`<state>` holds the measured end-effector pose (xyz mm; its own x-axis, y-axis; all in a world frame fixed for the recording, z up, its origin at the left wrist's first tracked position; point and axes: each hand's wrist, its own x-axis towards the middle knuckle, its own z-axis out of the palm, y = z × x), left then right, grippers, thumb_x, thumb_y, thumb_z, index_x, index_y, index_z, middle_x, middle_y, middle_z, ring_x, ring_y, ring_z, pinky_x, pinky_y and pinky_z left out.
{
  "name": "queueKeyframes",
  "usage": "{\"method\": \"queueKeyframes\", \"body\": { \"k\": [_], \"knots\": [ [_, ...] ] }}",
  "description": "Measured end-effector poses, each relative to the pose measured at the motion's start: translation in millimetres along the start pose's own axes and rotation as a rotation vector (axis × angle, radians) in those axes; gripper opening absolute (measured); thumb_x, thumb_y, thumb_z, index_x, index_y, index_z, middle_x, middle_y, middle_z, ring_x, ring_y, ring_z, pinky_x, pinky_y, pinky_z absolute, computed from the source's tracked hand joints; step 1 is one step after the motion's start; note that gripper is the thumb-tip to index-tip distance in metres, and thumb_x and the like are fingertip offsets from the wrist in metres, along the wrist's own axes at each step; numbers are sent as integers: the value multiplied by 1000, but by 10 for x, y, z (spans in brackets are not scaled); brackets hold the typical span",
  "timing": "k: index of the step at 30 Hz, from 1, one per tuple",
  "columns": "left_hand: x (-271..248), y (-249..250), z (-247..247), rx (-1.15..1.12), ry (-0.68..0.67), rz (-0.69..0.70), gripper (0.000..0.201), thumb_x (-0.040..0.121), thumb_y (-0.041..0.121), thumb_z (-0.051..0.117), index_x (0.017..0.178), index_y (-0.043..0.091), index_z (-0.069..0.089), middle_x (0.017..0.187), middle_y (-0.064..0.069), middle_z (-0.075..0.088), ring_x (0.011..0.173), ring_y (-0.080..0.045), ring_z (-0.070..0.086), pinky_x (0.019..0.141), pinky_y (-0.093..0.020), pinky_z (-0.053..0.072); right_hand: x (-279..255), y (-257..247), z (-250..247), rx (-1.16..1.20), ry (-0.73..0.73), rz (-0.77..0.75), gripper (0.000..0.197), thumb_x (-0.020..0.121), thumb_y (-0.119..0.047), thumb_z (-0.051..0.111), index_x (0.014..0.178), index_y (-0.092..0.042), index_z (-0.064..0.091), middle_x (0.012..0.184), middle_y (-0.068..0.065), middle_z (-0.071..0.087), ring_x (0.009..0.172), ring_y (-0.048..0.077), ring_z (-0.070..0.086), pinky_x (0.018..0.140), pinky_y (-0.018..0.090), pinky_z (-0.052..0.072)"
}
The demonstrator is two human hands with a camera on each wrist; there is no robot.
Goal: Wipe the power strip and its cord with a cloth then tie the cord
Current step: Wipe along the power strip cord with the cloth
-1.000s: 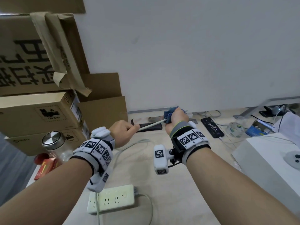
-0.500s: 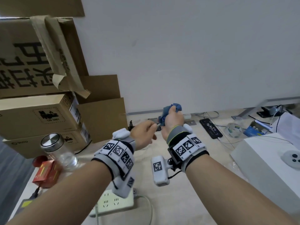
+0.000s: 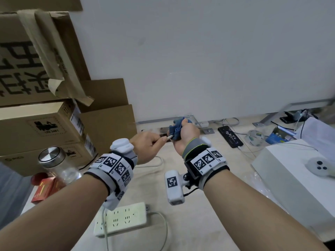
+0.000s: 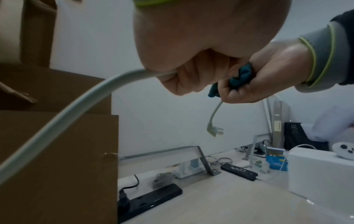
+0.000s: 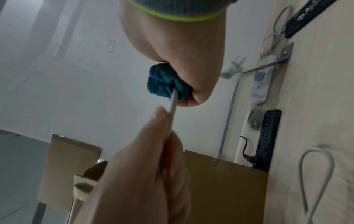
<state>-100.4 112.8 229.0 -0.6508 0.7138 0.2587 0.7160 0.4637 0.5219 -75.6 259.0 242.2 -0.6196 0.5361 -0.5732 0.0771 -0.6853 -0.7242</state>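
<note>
Beige desk (image 3: pixel 208 223) against white wall (image 3: pixel 199 60)

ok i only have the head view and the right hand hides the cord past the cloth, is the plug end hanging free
observer: yes, the left wrist view shows the pale grey cord dropping out below the right hand, its plug in the air above the beige desk
operator: is the cloth really round the cord
observer: the right wrist view shows the blue woven cloth bunched around it at the fist
operator: left hand grip
observer: the left wrist view shows the cord running through the closed left hand
</note>
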Motion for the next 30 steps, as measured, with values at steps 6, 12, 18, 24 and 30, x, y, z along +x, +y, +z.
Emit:
{"method": "queueKeyframes", "body": {
  "k": [6, 12, 18, 24, 30],
  "knots": [
    [-146, -335, -201, 161, -246, -126, 57, 97, 46, 39, 50, 14, 32, 48, -1, 31, 44, -17, 26, 48, -30, 22, 160, -128, -141, -1, 115, -55, 32, 95, -31, 45, 71, -11, 51, 63, 5, 53, 55, 19, 53, 44, 23, 45],
    [-176, -83, 18, -44, -459, -418, 51, 96, 54, 34, 87, 14, 65, 70, -1, 67, 56, -14, 61, 62, -26, 50, -43, -34, -120, -191, -3, -111, 35, 100, -32, 41, 72, -11, 44, 61, 3, 44, 49, 16, 44, 42, 22, 36],
    [-43, 339, 286, -888, -255, -735, 35, 101, 28, 31, 92, 5, 57, 64, -7, 51, 49, -18, 41, 50, -26, 33, -108, 198, -133, -335, -214, -218, 30, 98, -32, 46, 82, -11, 60, 73, 13, 61, 73, 29, 61, 76, 44, 51],
    [-183, 302, 497, -599, -94, -551, 49, 100, 44, 35, 80, 19, 72, 51, 3, 42, 46, -11, 37, 49, -24, 30, 50, 71, -366, -422, -63, -225, 23, 94, -39, 48, 79, -22, 53, 101, 13, 64, 100, 35, 62, 91, 54, 50],
    [-134, 372, 394, -1066, -196, -686, 64, 97, 56, 28, 96, 3, 65, 69, -10, 63, 58, -24, 58, 64, -34, 49, -98, 132, -488, -784, -403, -369, 29, 99, -34, 41, 93, -15, 61, 97, 16, 67, 89, 31, 63, 86, 49, 51]
  ]
}}
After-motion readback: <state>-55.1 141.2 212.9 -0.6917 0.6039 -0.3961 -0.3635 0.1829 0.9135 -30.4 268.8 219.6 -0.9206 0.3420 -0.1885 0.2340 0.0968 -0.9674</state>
